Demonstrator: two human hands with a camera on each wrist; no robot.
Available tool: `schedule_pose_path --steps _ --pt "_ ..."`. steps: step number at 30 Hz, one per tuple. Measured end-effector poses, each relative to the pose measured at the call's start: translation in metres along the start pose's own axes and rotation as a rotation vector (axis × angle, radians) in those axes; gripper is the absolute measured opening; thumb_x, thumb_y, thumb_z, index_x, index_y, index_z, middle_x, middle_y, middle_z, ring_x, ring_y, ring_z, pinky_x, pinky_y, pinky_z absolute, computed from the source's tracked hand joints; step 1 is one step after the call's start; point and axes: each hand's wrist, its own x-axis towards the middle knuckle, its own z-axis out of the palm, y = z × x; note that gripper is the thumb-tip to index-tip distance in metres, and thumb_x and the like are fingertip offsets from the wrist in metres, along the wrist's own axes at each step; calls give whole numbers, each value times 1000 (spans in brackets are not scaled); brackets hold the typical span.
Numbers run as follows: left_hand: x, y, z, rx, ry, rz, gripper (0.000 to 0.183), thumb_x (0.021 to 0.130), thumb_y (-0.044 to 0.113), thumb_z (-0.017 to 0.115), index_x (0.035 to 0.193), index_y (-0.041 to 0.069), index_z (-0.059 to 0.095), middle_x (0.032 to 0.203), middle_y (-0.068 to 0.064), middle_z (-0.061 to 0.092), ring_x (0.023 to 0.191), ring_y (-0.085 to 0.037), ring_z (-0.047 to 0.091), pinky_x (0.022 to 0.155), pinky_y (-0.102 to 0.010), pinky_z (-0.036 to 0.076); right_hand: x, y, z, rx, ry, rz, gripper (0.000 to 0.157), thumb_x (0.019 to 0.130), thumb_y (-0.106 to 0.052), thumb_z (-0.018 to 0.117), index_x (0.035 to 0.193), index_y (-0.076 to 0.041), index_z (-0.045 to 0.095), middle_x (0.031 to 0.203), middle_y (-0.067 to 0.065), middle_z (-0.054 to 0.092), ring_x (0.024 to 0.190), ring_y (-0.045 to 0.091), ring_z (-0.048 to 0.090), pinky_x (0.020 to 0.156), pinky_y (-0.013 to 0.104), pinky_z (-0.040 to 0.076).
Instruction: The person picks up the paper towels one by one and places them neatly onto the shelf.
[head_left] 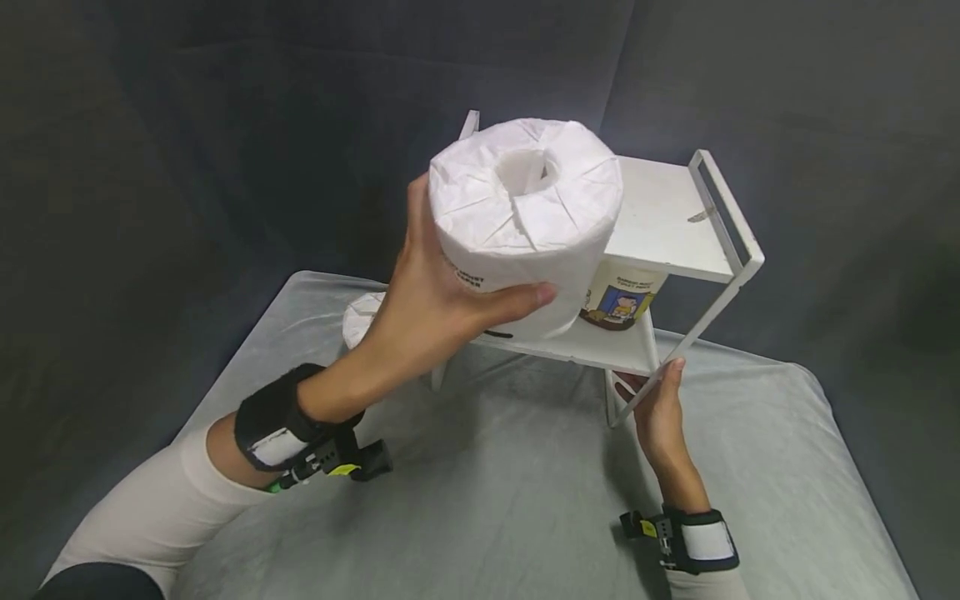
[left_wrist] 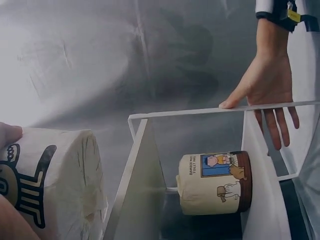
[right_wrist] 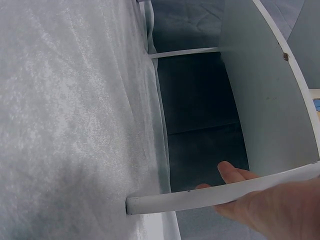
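In the head view my left hand (head_left: 442,292) grips a white paper-wrapped toilet roll (head_left: 525,217), its thumb across the near side. The roll is upright in front of a white two-tier shelf rack (head_left: 667,217) and hides part of it. Black lettering shows on its wrapper in the left wrist view. My right hand (head_left: 660,417) holds the rack's near right leg, thumb in front and fingers behind. Another toilet roll (head_left: 618,298), with a cartoon print, stands on the lower shelf; the left wrist view shows this printed roll (left_wrist: 215,182) between the two shelves.
To the left of the rack, partly behind my left forearm, the white top of another wrapped roll (head_left: 362,319) shows. A grey cloth (head_left: 510,475) covers the table under the rack. Dark fabric (head_left: 262,150) hangs behind it.
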Motion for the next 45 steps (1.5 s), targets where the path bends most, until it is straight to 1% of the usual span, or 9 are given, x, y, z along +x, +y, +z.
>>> schedule_pose_path --steps 3,9,13,20,23,27,30,34,45 --pt "9 -7 4 2 4 -16 107 66 15 88 147 10 19 141 -5 43 122 -10 46 104 -33 39 1 3 1 10 -6 2 85 95 -65 4 154 -7 19 146 20 35 139 39 32 115 59 16" --pt "23 5 9 19 10 -68 101 68 12 86 144 5 20 140 -11 44 123 -15 45 102 -29 38 4 10 7 39 -17 9 87 95 -66 4 154 -3 20 145 23 35 138 39 33 115 59 16" --pt "33 5 16 4 38 -86 100 68 13 86 143 6 21 139 -10 47 123 -13 46 103 -26 36 4 6 7 23 -11 1 89 94 -66 3 153 -2 21 146 25 35 138 40 34 115 59 17" --pt "63 -17 39 -4 54 -121 107 62 25 90 144 15 22 138 -2 47 121 -9 46 101 -25 36 5 4 2 6 -26 -16 89 94 -66 2 153 -2 20 145 24 35 137 40 34 115 59 17" --pt "76 -26 51 29 53 -170 113 59 35 91 146 19 21 136 1 45 119 -8 45 98 -25 38 6 4 0 -3 -30 -23 88 94 -65 1 154 -3 20 146 25 35 138 40 33 115 59 18" --pt "88 -30 64 138 39 -285 121 56 50 89 149 27 17 136 4 43 119 -9 42 96 -29 40 5 4 -2 -33 -44 -40 89 94 -65 0 155 -3 21 149 28 33 140 43 31 114 61 17" --pt "94 -31 71 223 27 -334 124 54 57 87 151 29 14 137 6 42 122 -10 40 97 -32 39 4 4 -3 -45 -46 -44 88 94 -65 0 155 -4 21 149 29 34 140 43 31 114 62 16" --pt "102 -31 78 285 13 -355 124 55 59 86 152 28 14 138 7 41 123 -12 40 96 -33 40 3 5 -3 -44 -37 -41 88 94 -65 1 154 -5 23 148 29 35 139 42 33 113 63 17" --pt "117 -28 104 306 11 -413 128 53 57 88 152 29 12 138 13 37 127 -10 38 99 -28 38 4 4 -7 -45 -33 -34 88 94 -65 -1 154 -6 24 146 27 37 138 40 34 114 61 17"
